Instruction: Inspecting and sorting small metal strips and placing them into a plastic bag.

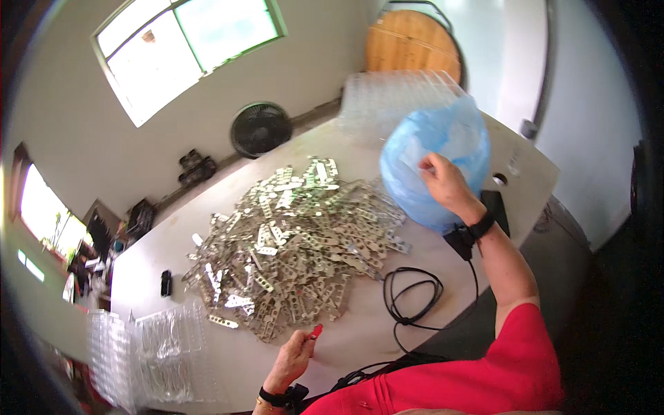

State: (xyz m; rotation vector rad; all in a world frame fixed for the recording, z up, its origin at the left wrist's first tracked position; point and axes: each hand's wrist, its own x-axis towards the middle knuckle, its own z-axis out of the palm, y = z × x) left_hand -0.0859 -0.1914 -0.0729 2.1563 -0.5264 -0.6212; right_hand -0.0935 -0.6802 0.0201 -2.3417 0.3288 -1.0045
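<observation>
Close to the table's near edge, my left hand [292, 360] is closed round a small red object [316, 332], whose kind I cannot make out. A large heap of flat, perforated metal strips [297, 242] lies just beyond that hand. To the right of the heap stands a light blue plastic bag [429, 159], bulging and round. My right hand [446, 181] is over the bag's near side, fingers pinched together. Whatever those fingers may hold is too small or hidden to tell. One loose strip [223, 321] lies apart at the heap's near left.
Clear plastic trays stand at the near left [169, 346] and behind the bag [398, 93]. A black cable [422, 321] coils on the table right of the heap. A small black object [166, 283] sits left of it. Past the table's far edge is a black fan [261, 129].
</observation>
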